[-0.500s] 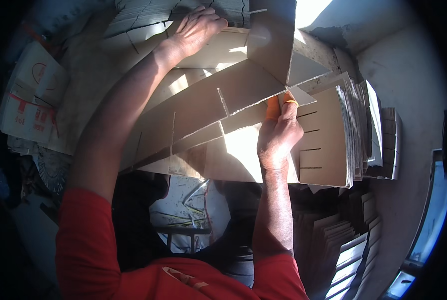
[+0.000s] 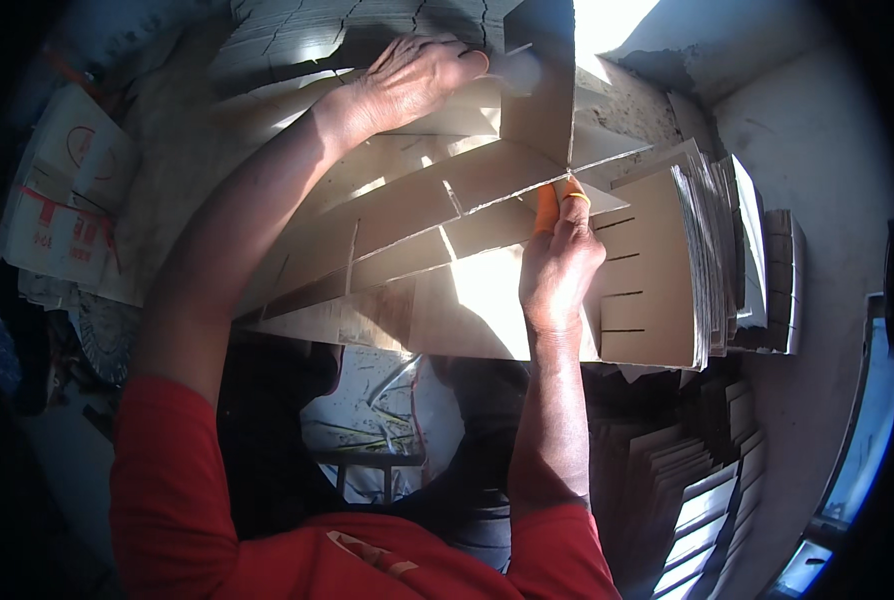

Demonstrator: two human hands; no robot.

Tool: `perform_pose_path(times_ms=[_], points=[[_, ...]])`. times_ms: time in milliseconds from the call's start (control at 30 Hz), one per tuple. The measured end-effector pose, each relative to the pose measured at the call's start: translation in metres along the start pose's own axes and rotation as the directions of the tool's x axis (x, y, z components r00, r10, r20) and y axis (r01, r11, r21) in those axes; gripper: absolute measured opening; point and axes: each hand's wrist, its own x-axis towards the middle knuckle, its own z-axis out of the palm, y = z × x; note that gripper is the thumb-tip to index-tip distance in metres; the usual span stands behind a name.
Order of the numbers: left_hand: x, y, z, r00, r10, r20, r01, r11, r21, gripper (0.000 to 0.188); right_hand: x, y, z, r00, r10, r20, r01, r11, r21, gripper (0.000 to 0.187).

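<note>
My right hand (image 2: 562, 265), with orange finger covers (image 2: 545, 208) on two fingers, pinches slotted cardboard dividers where two of them cross. One long brown divider (image 2: 397, 222) slants from there down to the left, with slits along it. The crossing divider (image 2: 539, 95) stands upright and runs away from me. Farther off, my left hand (image 2: 417, 85) has its fingers curled over the top edge of another cardboard strip (image 2: 457, 118); its fingertips are partly hidden. This strip lies next to the upright divider.
A pile of grey slotted cardboard (image 2: 317, 35) lies at the far side. At the right stands a stack of slotted brown sheets (image 2: 652, 270), with more sheets (image 2: 667, 480) below. A white carton (image 2: 62, 190) with red print is at the left. A wall (image 2: 817, 180) borders the right.
My left hand has moved right and slightly nearer, toward the upright divider, with its strip shifting along. The crossed dividers have tilted a little; my right hand keeps its pinch.
</note>
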Motion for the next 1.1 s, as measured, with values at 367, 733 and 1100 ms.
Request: perform_pose_path(times_ms=[367,733,1100], points=[[-0.007,0.043,-0.047,0.991,-0.03,0.13,0.085,0.893,-0.441,0.023,-0.008,0.016,0.007,0.992,0.102,0.074,-0.094,0.99,-0.106,0.014],[0.044,0.003,-0.051,0.761,-0.512,0.399,0.591,0.801,-0.098,0.05,-0.011,0.013,0.004,0.981,0.173,0.087,-0.175,0.984,0.022,0.026],[-0.004,-0.056,0.055,0.927,-0.326,0.187,0.273,0.926,0.262,0.027,-0.011,0.013,0.008,0.91,0.357,0.212,-0.414,0.748,0.518,0.039]])
